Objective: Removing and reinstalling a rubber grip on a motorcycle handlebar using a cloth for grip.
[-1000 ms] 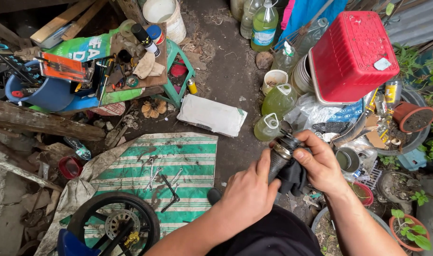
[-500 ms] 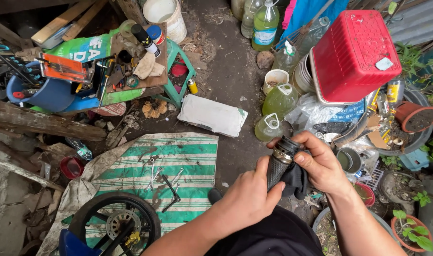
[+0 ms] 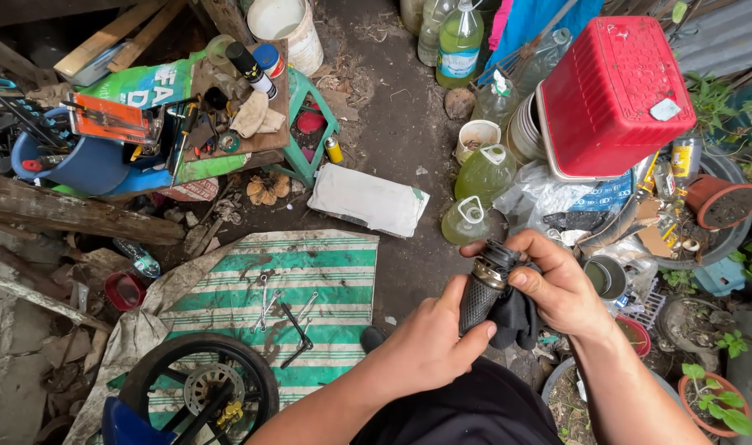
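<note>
Head view: you hold a black ribbed rubber handlebar grip (image 3: 481, 295) upright between both hands, above your lap.
Your left hand (image 3: 429, 346) is curled narrowly around its lower end; your right hand (image 3: 557, 284) closes over a dark rag (image 3: 514, 317) and the grip's metal-collared top (image 3: 495, 257). You appear mid-wipe or mid-twist; the next move calls for a firm left-hand brace.

Matt, knurled black rubber grip (image 3: 479, 298) with dull metal end; soft dark cloth (image 3: 514, 317) beneath; glossy red plastic basket (image 3: 611, 86) beyond the hands.
</note>
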